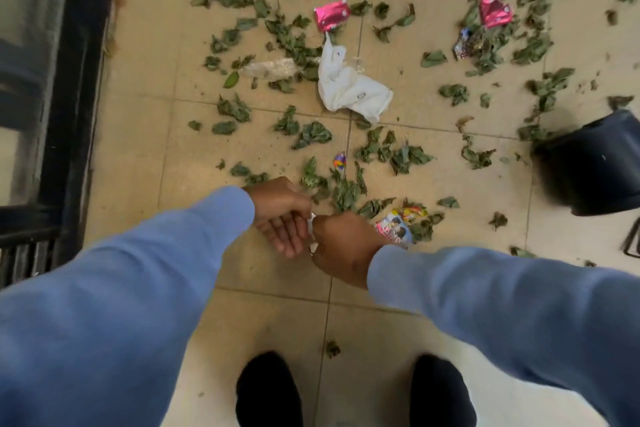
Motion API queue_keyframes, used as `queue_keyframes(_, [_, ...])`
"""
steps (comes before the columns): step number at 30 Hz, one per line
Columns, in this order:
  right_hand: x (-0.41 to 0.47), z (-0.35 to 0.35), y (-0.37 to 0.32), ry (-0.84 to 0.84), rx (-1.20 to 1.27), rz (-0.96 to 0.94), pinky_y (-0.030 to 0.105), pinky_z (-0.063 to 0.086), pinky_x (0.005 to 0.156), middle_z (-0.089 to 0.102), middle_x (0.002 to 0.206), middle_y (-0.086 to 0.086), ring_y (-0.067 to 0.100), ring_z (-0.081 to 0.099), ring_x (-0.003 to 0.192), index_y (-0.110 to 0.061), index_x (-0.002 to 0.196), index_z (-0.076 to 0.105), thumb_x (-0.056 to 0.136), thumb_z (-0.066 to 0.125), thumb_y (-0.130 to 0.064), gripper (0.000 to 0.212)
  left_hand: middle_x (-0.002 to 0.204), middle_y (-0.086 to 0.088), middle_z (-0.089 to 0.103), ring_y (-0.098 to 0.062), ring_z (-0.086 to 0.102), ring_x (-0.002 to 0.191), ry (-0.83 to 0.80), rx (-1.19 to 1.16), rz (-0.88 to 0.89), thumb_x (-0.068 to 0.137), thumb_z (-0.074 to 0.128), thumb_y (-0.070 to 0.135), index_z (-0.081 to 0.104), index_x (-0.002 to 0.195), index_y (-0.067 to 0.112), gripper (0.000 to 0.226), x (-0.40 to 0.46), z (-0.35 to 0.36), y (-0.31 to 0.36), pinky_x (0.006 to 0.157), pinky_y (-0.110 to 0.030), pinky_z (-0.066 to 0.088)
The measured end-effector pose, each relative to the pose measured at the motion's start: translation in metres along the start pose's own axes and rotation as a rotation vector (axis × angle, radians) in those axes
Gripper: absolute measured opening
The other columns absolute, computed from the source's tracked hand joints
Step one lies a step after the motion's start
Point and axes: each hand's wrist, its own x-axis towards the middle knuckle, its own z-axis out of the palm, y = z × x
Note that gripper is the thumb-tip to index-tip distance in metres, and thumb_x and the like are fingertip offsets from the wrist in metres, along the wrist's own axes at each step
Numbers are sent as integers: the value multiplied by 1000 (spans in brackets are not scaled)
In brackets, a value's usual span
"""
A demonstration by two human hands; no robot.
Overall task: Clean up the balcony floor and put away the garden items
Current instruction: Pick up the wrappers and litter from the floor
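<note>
Covering the tiled floor (145, 135), dry leaves (311, 135) lie scattered around a crumpled white bag (349, 87), a black pot (592, 163) and pink wrappers (331, 14). Above it, the left hand (282, 218) and right hand (341, 246) meet, both pinching a small white scrap (311, 224) between them.

Both arms extend forward and down, sleeved in blue. Left hand (282, 215) and right hand (341, 246) meet, touching, fingers curled inward.
</note>
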Motion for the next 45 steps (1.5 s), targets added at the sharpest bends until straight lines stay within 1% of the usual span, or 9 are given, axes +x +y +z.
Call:
queue_keyframes(4, [15,-48,2,177,37,-98,32,41,66,62,83,11,29,51,73,-18,87,44,90,59,-19,15,57,-16,66,-21,59,41,140,18,157,96,50,14,64,65,2,36,-5,-43,48,41,-22,48])
queue_keyframes(11, [45,-115,8,446,145,-234,34,32,56,58,71,13,27,46,63,-8,75,53,82,68,-9,17,42,5,40,-14,36,36,672,-451,542,95,57,24,49,61,17,36,7,-75,122,40,-19,28])
queue_keyframes(15, [40,-163,13,594,242,-191,29,38,58,58,66,2,20,50,62,-7,74,59,80,65,-8,9,55,3,57,-13,51,43,524,-642,619,101,52,43,58,70,17,41,-8,-58,141,46,-20,44])
queue_keyframes(20, [27,-204,30,685,371,-70,35,57,69,70,76,6,20,68,71,-6,79,66,81,67,-8,4,75,2,71,-17,71,64,452,-427,642,103,42,57,69,98,17,48,-34,-30,155,62,-33,60])
queue_keyframes(27, [6,-219,39,679,924,34,41,64,71,69,84,21,27,72,70,7,95,66,92,60,1,9,73,-8,65,-22,58,58,666,-716,668,106,44,32,63,89,14,31,-28,11,185,47,-22,41])
queue_keyframes(30, [-6,-208,42,595,1196,18,35,58,71,66,87,22,28,64,70,13,107,64,98,53,-4,22,114,-19,66,-31,64,91,713,-904,694,107,40,34,56,119,9,33,-11,34,199,64,-36,53])
queue_keyframes(32, [-9,-198,45,612,1316,30,43,58,80,69,94,25,36,66,84,12,104,64,98,52,-10,26,115,-19,62,-31,61,98,749,-972,767,106,41,31,50,112,13,22,-5,55,206,91,-49,55])
queue_keyframes(38, [-15,-155,73,647,1388,110,32,46,67,55,74,16,23,56,72,-4,80,59,99,50,-20,26,91,-4,47,-28,48,78,767,-281,1054,87,34,45,34,100,24,25,20,108,156,71,-48,49])
queue_keyframes(45, [-32,-108,98,536,1362,284,19,19,43,27,46,-2,14,18,40,-14,58,45,104,49,-31,49,112,-1,55,-13,55,95,734,387,1123,98,56,43,39,132,24,42,41,122,53,79,-32,50])
